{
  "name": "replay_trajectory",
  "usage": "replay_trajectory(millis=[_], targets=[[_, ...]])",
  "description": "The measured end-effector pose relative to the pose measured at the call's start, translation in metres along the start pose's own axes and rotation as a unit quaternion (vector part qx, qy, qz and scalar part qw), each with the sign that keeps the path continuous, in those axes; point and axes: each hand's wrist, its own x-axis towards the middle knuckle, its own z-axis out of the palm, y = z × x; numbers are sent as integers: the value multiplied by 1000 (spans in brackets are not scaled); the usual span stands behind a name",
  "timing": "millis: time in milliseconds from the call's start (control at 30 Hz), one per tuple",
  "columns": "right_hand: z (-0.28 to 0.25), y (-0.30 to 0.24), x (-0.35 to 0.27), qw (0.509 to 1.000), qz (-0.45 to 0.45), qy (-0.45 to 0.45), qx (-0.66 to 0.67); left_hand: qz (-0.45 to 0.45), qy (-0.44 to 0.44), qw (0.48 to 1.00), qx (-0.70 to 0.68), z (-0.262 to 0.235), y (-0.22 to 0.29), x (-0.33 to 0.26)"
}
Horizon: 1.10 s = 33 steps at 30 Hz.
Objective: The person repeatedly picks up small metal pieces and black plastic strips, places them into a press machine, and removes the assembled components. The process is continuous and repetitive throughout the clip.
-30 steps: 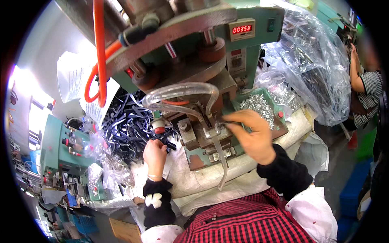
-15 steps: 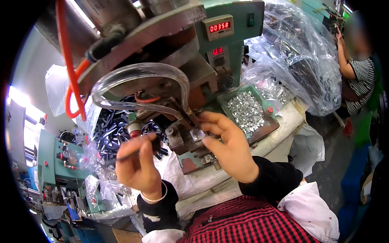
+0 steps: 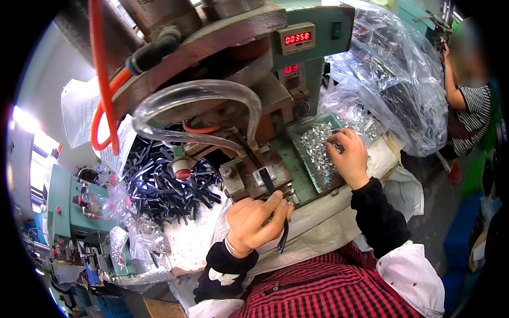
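My left hand (image 3: 255, 222) is closed around a black strap (image 3: 266, 181). One end of the strap lies on the small bright metal plate of the press die (image 3: 278, 170), and its other end hangs below my fingers. To the right, my right hand (image 3: 350, 161) reaches over a green tray (image 3: 306, 170) heaped with small silvery metal pieces (image 3: 316, 148). Its thumb and fingertips come together at the edge of the heap; anything between them is too small to make out.
The green press (image 3: 331, 45) with red-lit displays stands over the die. A clear hose (image 3: 196, 90) loops in front of it. A pile of black straps (image 3: 159, 180) lies left, beside a red button (image 3: 182, 174). Large plastic bags (image 3: 392, 69) stand right, near another person (image 3: 469, 100).
My right hand has left the die and moved right to the tray. My left hand has come in from the left, bringing the black strap onto the die.
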Motion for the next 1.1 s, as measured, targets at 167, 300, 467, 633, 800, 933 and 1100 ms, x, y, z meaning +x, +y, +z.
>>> replay_trajectory(millis=[167, 300, 467, 633, 800, 933, 1100], targets=[[13, -19, 0, 956, -269, -98, -67, -12, 6, 1000, 3, -3, 0, 1], [22, -9, 14, 963, -255, -85, -36, -113, -19, 992, -51, -20, 20, -5], [7, -12, -1, 991, -50, 20, 120, -198, 103, 945, 239, -90, 28, -48], [8, -40, 2, 986, -71, -12, 151, -390, -58, 873, 288, -97, -33, -43], [32, -38, -2, 981, -4, -8, 195, -587, -190, 706, 348, -35, -104, -172], [-3, -3, -27, 987, 29, 73, 143, -671, -166, 708, 145, -53, -97, -188], [-39, -21, -45, 977, 11, -22, 211, -640, -102, 761, 6, -92, -57, -152]])
